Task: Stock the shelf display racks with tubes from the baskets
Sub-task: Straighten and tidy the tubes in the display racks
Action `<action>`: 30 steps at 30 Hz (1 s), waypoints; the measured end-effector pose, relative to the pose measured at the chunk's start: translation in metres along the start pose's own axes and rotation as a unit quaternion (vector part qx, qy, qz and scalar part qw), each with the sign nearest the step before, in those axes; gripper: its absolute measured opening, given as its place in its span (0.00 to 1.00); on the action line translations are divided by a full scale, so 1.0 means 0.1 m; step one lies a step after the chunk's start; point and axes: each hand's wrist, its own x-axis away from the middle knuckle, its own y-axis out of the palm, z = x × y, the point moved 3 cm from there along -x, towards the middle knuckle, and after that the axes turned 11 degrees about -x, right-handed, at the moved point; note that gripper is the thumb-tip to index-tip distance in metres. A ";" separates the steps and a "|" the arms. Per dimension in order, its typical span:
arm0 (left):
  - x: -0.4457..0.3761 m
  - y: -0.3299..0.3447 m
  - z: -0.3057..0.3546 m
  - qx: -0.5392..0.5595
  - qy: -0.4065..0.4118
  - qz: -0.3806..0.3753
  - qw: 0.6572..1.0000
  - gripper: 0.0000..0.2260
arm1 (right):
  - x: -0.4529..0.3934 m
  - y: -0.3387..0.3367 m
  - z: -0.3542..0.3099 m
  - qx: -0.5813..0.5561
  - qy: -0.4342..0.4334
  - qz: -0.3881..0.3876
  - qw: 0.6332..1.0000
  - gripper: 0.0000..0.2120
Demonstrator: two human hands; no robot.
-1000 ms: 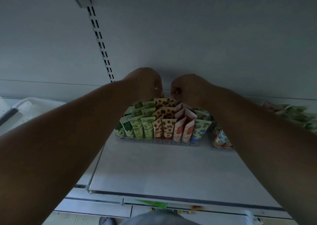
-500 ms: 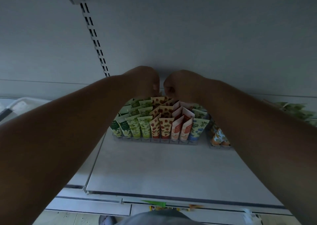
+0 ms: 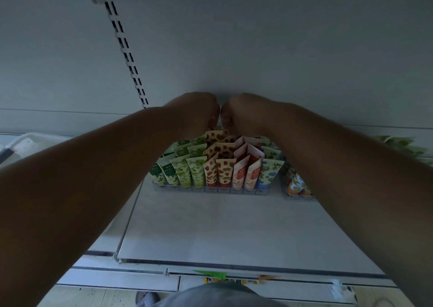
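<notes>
**Both hands at back row of rack, seating a tube**

Left hand [image 3: 196,112] and right hand [image 3: 241,112] sit knuckle to knuckle at centre frame, fingers curled down and away from the camera. What they grip, if anything, is hidden behind the knuckles; cannot tell for either hand. They look to be working a tube in the rearmost row, probably the strawberry tube [image 3: 214,137] whose top edge shows just below the fingertips.

Below the hands, the rack [image 3: 208,189] stands on the shelf [image 3: 234,231], centre frame. Its tubes [image 3: 225,171] stand cap-down in columns: green ones left, strawberry ones in the middle, pink then blue to the right. A second rack [image 3: 297,196] sits just right of it, partly hidden by the right forearm. More green tubes [image 3: 398,144] lie at the far right edge. A white tray [image 3: 21,140] is at far left.

To do it well, judging from this: push the tube straight down into its own column, cap first, print facing front. Keep wrists high so forearms don't knock the front rows. Several middle tubes lean already; straighten them before letting go.
</notes>
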 end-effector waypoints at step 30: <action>0.39 -0.05 -0.04 0.034 -0.061 0.045 0.997 0.07 | 0.20 0.00 -0.13 -0.079 -0.028 0.075 0.994 0.08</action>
